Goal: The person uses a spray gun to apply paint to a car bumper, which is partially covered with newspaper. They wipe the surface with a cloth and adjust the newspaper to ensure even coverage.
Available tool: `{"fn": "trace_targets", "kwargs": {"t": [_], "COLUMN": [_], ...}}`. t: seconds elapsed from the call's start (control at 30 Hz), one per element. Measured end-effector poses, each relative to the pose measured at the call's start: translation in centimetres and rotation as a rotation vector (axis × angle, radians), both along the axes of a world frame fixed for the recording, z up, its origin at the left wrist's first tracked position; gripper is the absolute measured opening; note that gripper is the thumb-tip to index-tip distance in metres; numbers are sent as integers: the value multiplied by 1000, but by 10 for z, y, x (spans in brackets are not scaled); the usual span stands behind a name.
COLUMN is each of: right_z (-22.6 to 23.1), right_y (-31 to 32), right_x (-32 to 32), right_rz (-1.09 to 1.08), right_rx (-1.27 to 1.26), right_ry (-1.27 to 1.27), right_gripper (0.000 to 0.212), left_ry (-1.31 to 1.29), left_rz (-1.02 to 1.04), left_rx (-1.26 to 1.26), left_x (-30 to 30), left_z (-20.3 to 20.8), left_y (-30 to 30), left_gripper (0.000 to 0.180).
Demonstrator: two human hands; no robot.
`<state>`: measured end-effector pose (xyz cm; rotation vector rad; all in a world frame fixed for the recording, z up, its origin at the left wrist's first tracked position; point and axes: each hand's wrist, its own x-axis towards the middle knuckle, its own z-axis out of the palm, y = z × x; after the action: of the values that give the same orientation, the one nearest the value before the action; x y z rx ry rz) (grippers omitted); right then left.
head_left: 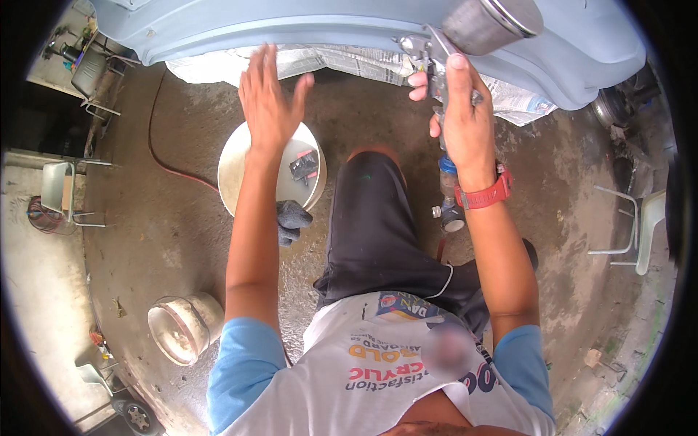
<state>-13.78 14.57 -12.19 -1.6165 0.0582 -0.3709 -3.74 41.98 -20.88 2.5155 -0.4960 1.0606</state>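
Note:
In my right hand (465,116) is a metal spray gun (429,54), its grip wrapped by my fingers and its round cup (491,25) on top. A blue fitting and a small filter (449,185) hang below the handle. The gun's nozzle side points left along a light blue car body panel (291,25), close in front of it. My left hand (269,98) is raised near the panel's lower edge, fingers stretched out, thumb apart, holding nothing. Newspaper sheets (349,65) cover the area beneath the panel.
Under my left forearm stands a white bucket (231,171) with a dark item on it; a grey cloth (293,216) lies beside it. A dirty pail (182,327) is at lower left. A red hose (156,138) crosses the floor. A chair (647,232) stands at right.

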Motion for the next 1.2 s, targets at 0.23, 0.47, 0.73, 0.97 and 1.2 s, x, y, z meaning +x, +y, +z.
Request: {"fn": "trace_targets", "kwargs": {"t": [0.23,0.47,0.73,0.97,1.2], "right_z": [9,9,17,8,-9], "right_y": [22,5,-12,-38,-64], "right_x": [10,6,-18,-21,-25], "right_rz": [69,-29,-130,-167,-233], "right_rx": [24,4,-6,14,-11], "right_ry": [-54,-26,-40,-23,-28], "right_gripper": [57,60,68,66,60], "left_ry": [-28,-5,181,-14,-161], "left_rz": [234,151,-102,-440,40], "left_rx": [-141,57,341,104,124], "left_x": [89,31,-15,24,69], "left_z": [10,8,28,21,19], "left_y": [0,-121,-220,-157,-26], "left_gripper": [91,100,78,60,60]}}
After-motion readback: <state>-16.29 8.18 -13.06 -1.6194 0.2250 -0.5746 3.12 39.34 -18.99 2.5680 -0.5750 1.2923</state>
